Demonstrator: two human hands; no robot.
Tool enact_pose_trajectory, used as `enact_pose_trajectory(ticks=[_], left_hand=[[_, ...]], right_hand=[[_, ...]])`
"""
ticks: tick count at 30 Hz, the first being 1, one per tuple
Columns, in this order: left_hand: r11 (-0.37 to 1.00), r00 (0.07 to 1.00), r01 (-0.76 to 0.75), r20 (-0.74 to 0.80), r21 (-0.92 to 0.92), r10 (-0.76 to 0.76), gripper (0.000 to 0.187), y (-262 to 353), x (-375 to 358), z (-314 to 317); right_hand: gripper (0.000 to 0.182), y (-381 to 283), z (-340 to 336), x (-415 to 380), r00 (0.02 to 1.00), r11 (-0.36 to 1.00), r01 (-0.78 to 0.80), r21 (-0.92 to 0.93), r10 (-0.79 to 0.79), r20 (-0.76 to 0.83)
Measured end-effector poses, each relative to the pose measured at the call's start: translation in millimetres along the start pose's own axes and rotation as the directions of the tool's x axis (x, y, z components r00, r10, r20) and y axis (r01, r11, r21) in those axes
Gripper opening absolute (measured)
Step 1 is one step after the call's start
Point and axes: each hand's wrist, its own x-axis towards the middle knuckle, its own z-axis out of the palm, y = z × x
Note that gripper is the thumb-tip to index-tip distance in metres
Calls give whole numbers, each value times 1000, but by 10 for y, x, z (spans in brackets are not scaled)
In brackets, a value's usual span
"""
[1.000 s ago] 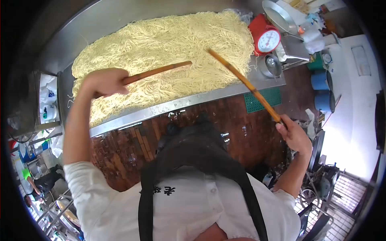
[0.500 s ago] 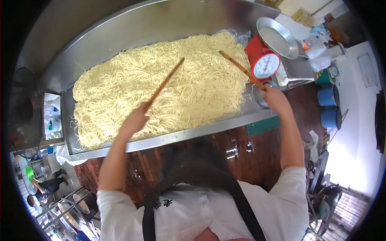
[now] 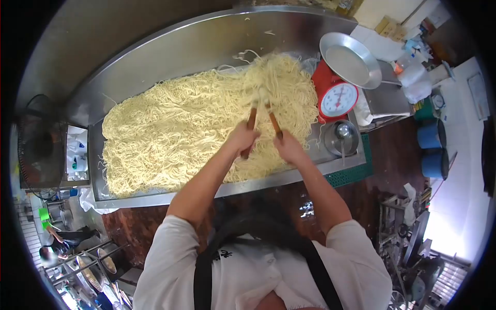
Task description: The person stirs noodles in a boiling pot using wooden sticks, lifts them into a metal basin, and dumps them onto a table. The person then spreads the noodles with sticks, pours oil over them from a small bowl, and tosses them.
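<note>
A thick bed of pale yellow noodles [image 3: 170, 129] fills a long metal tray [image 3: 248, 187]. My left hand [image 3: 243, 138] grips a brown wooden stick [image 3: 251, 119], its far end among the noodles. My right hand [image 3: 289, 148] holds a second wooden stick [image 3: 275, 123] close beside it. Both sticks point away from me, their tips near each other under a raised, blurred clump of noodles [image 3: 271, 77] at the tray's right part. The sticks' far ends are covered by strands.
Right of the noodles stand a red dial scale [image 3: 338, 99] with a metal pan [image 3: 351, 60], and a metal bowl [image 3: 341, 138] with a ladle [image 3: 342, 131]. A green mat [image 3: 351, 175] lies by the tray's front edge. A fan [image 3: 39, 144] stands left; another person [image 3: 72, 240] is at lower left.
Both hands have come together toward the tray's right part, the left moving right and the right moving left. The sticks, formerly apart, now converge, and noodles there are lifted.
</note>
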Motion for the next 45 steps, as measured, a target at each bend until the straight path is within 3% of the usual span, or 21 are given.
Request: enact_pose_trajectory(ticks=[3,6,8,10,12,15,16,18,22,25,28,30,33,35,36,38,41,42,43,44,45], left_hand=[[968,982,-163,-127,-190,141,53,277,-338,-255],[981,985,-99,-123,168,120,68,-318,-781,-1137],[877,994,41,-106,480,11,66,-597,-1373,-1682],[822,988,116,19,558,-152,68,-594,-1841,-1873],[756,983,157,-27,635,-182,69,-579,-1595,-1531],[765,975,-165,-12,622,220,59,-1043,-220,-805],[747,920,-328,17,578,391,61,-1040,229,-546],[940,996,-94,23,328,91,62,-272,330,-138],[997,995,-75,59,2,75,62,-593,-225,-295],[957,962,-267,-32,113,272,56,-1288,31,15],[993,996,-84,35,-86,87,46,26,-204,123],[921,965,-238,35,-308,260,55,466,-465,-127],[953,957,-281,-48,115,287,69,17,-611,-681],[907,992,-88,-43,413,116,70,-285,-1080,-1221],[803,988,-125,-3,582,156,68,-713,-1207,-1565],[793,996,39,36,608,-77,67,-901,-1728,-1788],[768,995,-97,74,633,65,69,-1175,-1257,-1315],[745,979,-201,105,636,175,65,-1088,-932,-1006],[685,906,-392,129,614,403,60,-1406,-397,-758],[677,882,-470,276,566,382,70,-1079,-197,-532],[769,928,-362,282,528,243,71,-623,-264,-386]], right_hand=[[36,-605,-862,-10,1000,1000,9,17,-9,-2],[38,-176,-1812,-447,992,968,126,-217,-120,40],[37,-70,-2419,-1060,985,950,-80,-301,121,120],[42,82,-2598,-1363,919,888,-232,-397,334,210],[43,436,-2117,-1101,934,921,-183,-345,273,232],[41,1010,-988,-80,989,982,84,-170,-61,137],[39,682,-760,164,993,993,-29,-112,41,108],[33,146,-636,335,995,998,54,22,-56,86],[29,-25,-639,-210,994,1000,1,16,0,-110],[30,293,-223,-489,996,994,-75,76,79,-50],[31,-261,-365,-400,995,995,-13,99,23,-102],[33,-728,-923,-390,988,993,33,114,-15,-156],[36,-359,-1468,-641,978,995,100,-5,-99,-184],[37,10,-1731,-1254,994,999,-27,-17,25,-103],[40,117,-1842,-1610,984,978,-172,-114,167,-58],[42,633,-1815,-2043,952,952,-262,-160,281,118],[39,1077,-824,-1524,993,991,-108,-74,112,46],[39,1041,-516,-1191,1000,1000,-7,-20,7,-24],[40,816,-388,-848,996,996,-91,9,90,20],[40,651,-267,-624,982,984,-174,35,171,77],[41,612,-296,-637,993,991,-114,69,111,41]])
